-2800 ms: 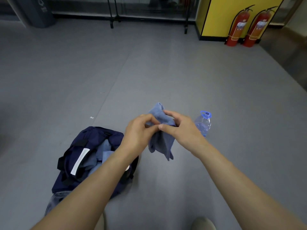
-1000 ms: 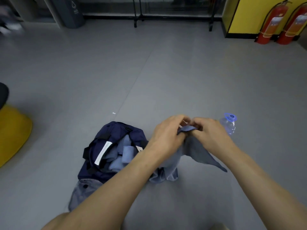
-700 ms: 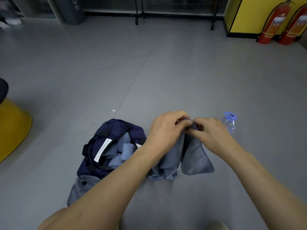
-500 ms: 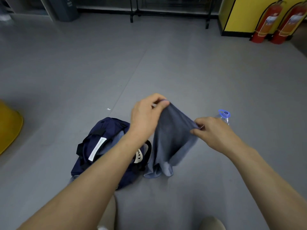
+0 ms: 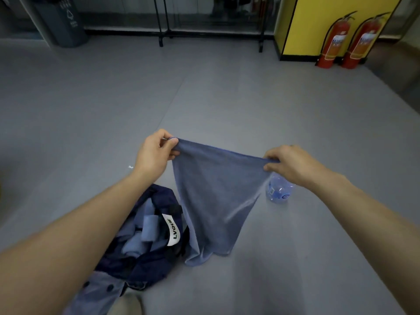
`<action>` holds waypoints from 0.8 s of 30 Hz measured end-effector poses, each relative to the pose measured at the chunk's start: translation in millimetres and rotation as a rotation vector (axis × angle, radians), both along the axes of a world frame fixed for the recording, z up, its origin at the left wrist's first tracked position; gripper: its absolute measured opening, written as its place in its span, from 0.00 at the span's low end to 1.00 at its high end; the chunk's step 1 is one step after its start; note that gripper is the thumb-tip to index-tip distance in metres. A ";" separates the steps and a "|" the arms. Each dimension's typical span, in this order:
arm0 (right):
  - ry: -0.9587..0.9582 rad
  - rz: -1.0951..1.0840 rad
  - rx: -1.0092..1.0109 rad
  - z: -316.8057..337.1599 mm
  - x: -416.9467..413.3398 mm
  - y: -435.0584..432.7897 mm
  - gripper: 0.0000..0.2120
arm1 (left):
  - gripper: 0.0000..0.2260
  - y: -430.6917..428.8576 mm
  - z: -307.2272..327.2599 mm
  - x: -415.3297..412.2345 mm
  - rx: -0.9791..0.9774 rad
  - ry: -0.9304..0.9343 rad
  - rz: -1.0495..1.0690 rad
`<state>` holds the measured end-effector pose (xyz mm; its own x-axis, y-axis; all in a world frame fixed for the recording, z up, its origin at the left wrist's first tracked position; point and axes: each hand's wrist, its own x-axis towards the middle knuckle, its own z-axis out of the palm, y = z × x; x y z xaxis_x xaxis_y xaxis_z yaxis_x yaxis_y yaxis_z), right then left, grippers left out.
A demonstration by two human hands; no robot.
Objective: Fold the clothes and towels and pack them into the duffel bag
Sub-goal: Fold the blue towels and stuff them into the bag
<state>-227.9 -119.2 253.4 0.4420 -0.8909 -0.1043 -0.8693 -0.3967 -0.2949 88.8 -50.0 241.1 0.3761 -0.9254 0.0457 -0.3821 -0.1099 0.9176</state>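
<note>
A blue towel [image 5: 216, 196] hangs spread out in front of me, held by its two top corners. My left hand [image 5: 154, 151] pinches the left corner and my right hand [image 5: 288, 162] pinches the right corner. The towel's lower edge reaches down near the floor. Below my left forearm the navy duffel bag [image 5: 156, 258] lies open on the floor, with several folded blue pieces [image 5: 145, 235] inside and a white label on its strap. A grey-blue buttoned garment [image 5: 100, 292] lies at the bag's near end.
A clear plastic water bottle [image 5: 279, 192] stands on the grey floor under my right hand, partly behind the towel. Two red fire extinguishers [image 5: 345, 42] stand by a yellow panel at the far right. A dark bin [image 5: 66, 21] and a rack's legs are at the back.
The towel was bunched between my two hands close together. My hands have moved apart and upward, and the towel now hangs stretched open between them.
</note>
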 end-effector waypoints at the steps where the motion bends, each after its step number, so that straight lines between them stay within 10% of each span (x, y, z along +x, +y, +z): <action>1: 0.007 -0.015 -0.048 6.0 -1.0 -12.2 0.04 | 0.09 -10.6 2.8 4.9 0.005 -0.026 -0.032; 14: -0.240 -0.041 -0.746 112.6 -20.6 -56.9 0.13 | 0.06 -67.7 103.8 8.1 -0.408 -0.399 -0.003; 24: -0.112 0.080 -0.500 -104.4 -71.4 34.3 0.15 | 0.06 25.7 -98.0 -1.9 -0.001 -0.461 -0.346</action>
<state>-299.4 -84.9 149.0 0.4952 -0.7826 0.3772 -0.8041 -0.5773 -0.1419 86.9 -24.4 143.2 -0.0072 -0.9910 0.1338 -0.7563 0.0930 0.6475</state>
